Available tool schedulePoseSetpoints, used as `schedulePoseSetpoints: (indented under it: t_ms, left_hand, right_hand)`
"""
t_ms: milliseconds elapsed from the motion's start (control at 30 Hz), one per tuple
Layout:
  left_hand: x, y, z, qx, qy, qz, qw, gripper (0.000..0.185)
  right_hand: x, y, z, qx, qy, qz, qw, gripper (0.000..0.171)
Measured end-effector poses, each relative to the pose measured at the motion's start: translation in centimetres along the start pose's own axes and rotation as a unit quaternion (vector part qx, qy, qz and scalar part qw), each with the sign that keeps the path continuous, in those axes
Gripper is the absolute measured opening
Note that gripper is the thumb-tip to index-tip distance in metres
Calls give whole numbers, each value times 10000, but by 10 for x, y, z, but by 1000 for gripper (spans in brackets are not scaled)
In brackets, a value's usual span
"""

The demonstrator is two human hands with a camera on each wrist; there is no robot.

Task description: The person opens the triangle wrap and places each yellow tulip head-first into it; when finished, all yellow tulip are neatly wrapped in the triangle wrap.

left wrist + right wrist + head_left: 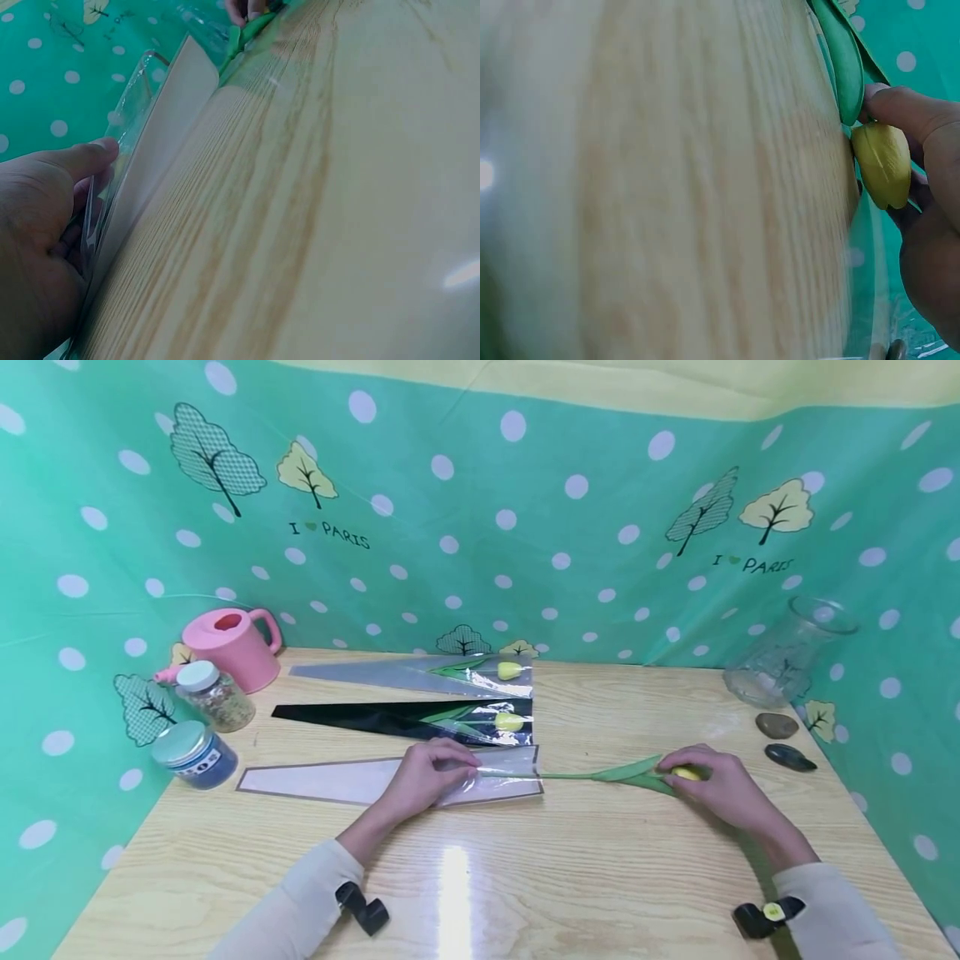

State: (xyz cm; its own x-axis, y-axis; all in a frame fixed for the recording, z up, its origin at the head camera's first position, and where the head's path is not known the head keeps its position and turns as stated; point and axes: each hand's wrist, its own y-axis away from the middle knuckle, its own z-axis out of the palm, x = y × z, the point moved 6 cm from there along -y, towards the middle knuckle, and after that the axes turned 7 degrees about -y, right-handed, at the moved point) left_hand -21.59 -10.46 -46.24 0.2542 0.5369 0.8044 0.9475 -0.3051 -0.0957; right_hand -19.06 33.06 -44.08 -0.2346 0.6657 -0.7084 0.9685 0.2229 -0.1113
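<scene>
- Left hand (427,774) at the open end of a clear, white-backed flower sleeve (352,780), fingers curled and pinching the film there — seen up close in the left wrist view, thumb over the transparent layer, lifting it off the white backing.
- Right hand (720,785) closed around the yellow bud of an artificial tulip (686,772), with the bud between thumb and fingers in the right wrist view and a green leaf just above it.
- Tulip lying flat on the desk (600,860), stem (562,774) stretched leftward from the right hand, its tip reaching into the mouth of the sleeve beside the left hand.
- Sleeve flat on the desk in front, narrow end pointing left.
- Behind it, two more sleeves — a black one (405,720) and a clear one (420,675) — each already with a yellow tulip inside, lying parallel.
- At the left edge: pink watering can (232,647), jar of pale bits (215,695), jar of blue contents (193,753).
- At the right: empty glass vase (787,652), near it two stones, one brown (776,725) and one dark (790,757).
- Around the desk, a green dotted backdrop (525,527) with tree prints.
</scene>
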Motion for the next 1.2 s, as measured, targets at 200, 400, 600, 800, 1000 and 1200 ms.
schedulePoseSetpoints:
  t_ms: [200, 400, 600, 800, 1000, 1200]
  left_hand:
    - [1, 0, 0, -18, 4, -39, 10000, 14]
    - [4, 0, 0, 6, -78, 49, 10000, 13]
    - [9, 1, 0, 23, -168, 105, 9998, 12]
    - [12, 1, 0, 66, -237, 168, 9996, 13]
    - [12, 0, -1, 130, -348, 261, 9990, 13]
    - [13, -1, -2, 156, -438, 304, 9985, 13]
  right_hand:
    - [-3, -1, 3, 32, 96, -301, 9995, 18]
    - [-13, 0, 6, 217, -53, -481, 9986, 18]
    - [-31, -5, 20, 220, -330, -547, 9977, 15]
    - [-52, -17, 45, 115, -606, -710, 9956, 13]
    - [-71, -31, 70, 54, -690, -575, 9959, 12]
    - [-81, -40, 92, -1, -788, -396, 9961, 13]
